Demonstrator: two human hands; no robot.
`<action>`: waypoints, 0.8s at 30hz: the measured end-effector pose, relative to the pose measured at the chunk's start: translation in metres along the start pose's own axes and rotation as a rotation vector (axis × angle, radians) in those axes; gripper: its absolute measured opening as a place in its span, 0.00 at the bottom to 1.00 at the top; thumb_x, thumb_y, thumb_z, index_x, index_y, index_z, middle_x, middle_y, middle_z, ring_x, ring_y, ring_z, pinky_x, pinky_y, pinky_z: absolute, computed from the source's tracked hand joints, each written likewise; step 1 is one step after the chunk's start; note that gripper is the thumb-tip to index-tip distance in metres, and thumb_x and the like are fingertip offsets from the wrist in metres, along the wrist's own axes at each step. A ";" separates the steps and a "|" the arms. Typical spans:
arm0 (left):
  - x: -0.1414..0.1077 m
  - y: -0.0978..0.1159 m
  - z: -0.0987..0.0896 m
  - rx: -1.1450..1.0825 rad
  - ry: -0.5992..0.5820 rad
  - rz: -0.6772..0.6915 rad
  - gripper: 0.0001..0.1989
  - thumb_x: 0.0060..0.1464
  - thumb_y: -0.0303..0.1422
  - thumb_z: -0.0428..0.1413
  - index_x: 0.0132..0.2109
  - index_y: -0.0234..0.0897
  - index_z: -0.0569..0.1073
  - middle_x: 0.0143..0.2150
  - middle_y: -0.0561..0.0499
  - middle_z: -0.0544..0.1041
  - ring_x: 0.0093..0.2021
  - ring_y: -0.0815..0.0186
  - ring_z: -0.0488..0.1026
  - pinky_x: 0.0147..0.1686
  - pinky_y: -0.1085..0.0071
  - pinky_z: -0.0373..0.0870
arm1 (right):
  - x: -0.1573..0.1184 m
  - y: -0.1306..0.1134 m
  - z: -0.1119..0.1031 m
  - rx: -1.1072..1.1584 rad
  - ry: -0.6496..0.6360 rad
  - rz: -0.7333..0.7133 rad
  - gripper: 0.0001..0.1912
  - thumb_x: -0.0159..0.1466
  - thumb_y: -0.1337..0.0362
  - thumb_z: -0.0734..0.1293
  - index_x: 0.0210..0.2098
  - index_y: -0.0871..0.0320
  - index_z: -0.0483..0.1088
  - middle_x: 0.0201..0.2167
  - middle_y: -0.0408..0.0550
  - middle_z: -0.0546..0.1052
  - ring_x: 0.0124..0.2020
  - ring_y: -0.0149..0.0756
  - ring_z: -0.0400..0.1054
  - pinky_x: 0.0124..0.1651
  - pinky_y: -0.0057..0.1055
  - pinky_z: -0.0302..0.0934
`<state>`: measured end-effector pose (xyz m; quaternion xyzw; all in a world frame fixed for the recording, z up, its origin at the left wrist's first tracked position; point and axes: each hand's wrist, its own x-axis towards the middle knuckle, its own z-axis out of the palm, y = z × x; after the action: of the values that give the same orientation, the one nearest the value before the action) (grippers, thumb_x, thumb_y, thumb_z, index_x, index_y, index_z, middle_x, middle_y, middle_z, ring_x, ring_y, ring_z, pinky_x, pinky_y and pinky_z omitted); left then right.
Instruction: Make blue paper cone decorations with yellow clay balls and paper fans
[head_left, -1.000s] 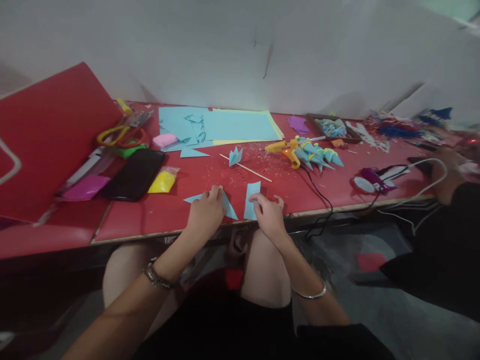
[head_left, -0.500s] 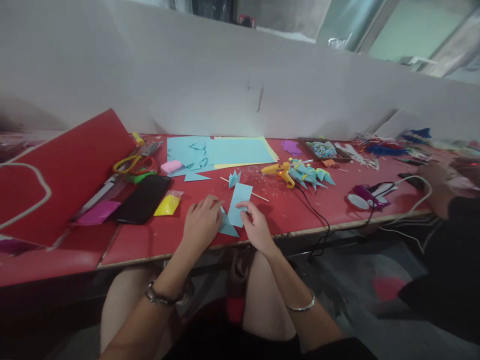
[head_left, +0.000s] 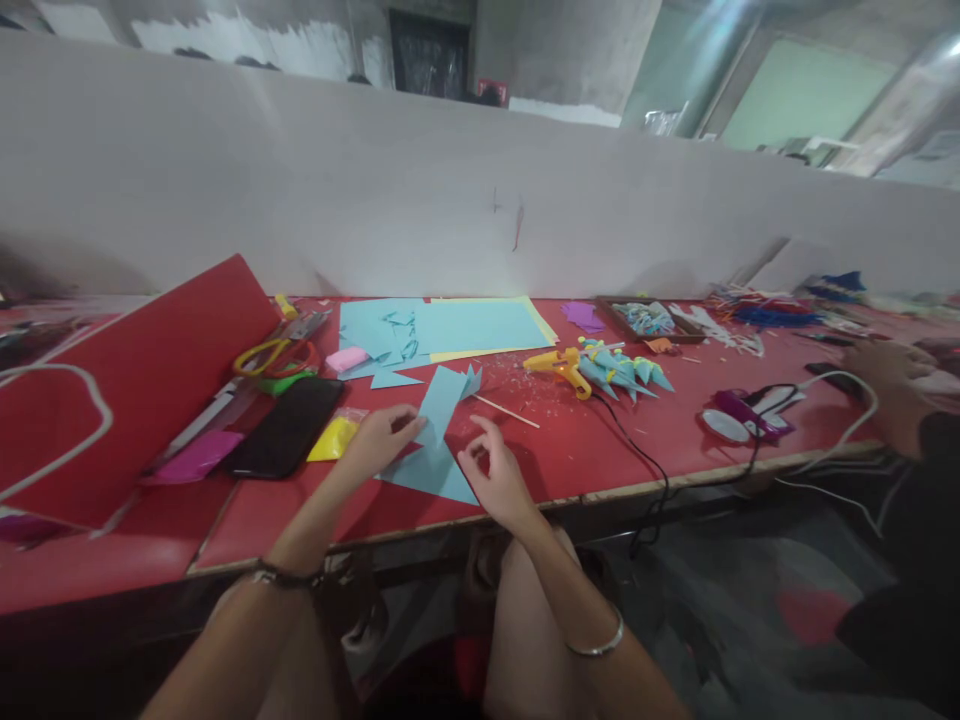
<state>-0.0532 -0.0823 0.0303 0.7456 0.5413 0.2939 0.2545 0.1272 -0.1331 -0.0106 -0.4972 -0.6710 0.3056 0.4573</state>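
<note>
My left hand (head_left: 384, 440) has its thumb and forefinger closed at the left edge of a light blue paper strip (head_left: 442, 395). The strip leans at a slant across a larger pointed piece of blue paper (head_left: 439, 478), which lies near the table's front edge. Just right of these papers is my right hand (head_left: 496, 475), its fingers bent and apart with nothing between them. A thin wooden stick (head_left: 506, 410) lies beyond my right hand. At its left end is a small folded blue paper piece (head_left: 472, 380), partly behind the strip.
A yellow glue gun (head_left: 562, 368) lies beside spiky blue paper shapes (head_left: 622, 370), its black cord running off the front edge. Left are a black phone (head_left: 287, 428), scissors (head_left: 277, 357) and a red board (head_left: 150, 390). Blue sheets (head_left: 480, 325) lie behind. Another person's hand (head_left: 889, 375) is far right.
The blue strip has shifted left and tilted. My right hand has let go of it and opened, while my left hand has moved left to the strip's edge, uncovering more of the pointed paper.
</note>
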 end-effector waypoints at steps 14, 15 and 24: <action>0.104 -0.054 -0.038 -0.146 0.310 -0.408 0.12 0.56 0.36 0.48 0.40 0.31 0.71 0.29 0.52 0.72 0.29 0.68 0.69 0.29 0.71 0.67 | -0.018 -0.009 0.016 -0.425 -0.164 -0.011 0.28 0.58 0.67 0.62 0.58 0.62 0.55 0.47 0.55 0.72 0.50 0.42 0.64 0.59 0.48 0.45; 0.110 -0.057 -0.038 -0.168 0.313 -0.435 0.13 0.57 0.36 0.49 0.44 0.31 0.70 0.37 0.49 0.73 0.35 0.66 0.71 0.34 0.67 0.70 | -0.017 -0.008 0.015 -0.404 -0.165 -0.006 0.28 0.58 0.68 0.61 0.58 0.61 0.55 0.48 0.55 0.72 0.50 0.42 0.64 0.59 0.48 0.45; 0.134 -0.067 -0.038 -0.274 0.274 -0.547 0.17 0.56 0.36 0.51 0.51 0.34 0.66 0.50 0.45 0.69 0.46 0.61 0.70 0.43 0.58 0.70 | -0.017 -0.002 0.009 -0.412 -0.153 -0.004 0.18 0.59 0.70 0.60 0.48 0.57 0.67 0.44 0.52 0.75 0.45 0.40 0.67 0.56 0.43 0.52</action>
<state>-0.0922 0.0674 0.0316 0.4850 0.7061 0.3820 0.3467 0.1199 -0.1496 -0.0175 -0.5541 -0.7530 0.1980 0.2945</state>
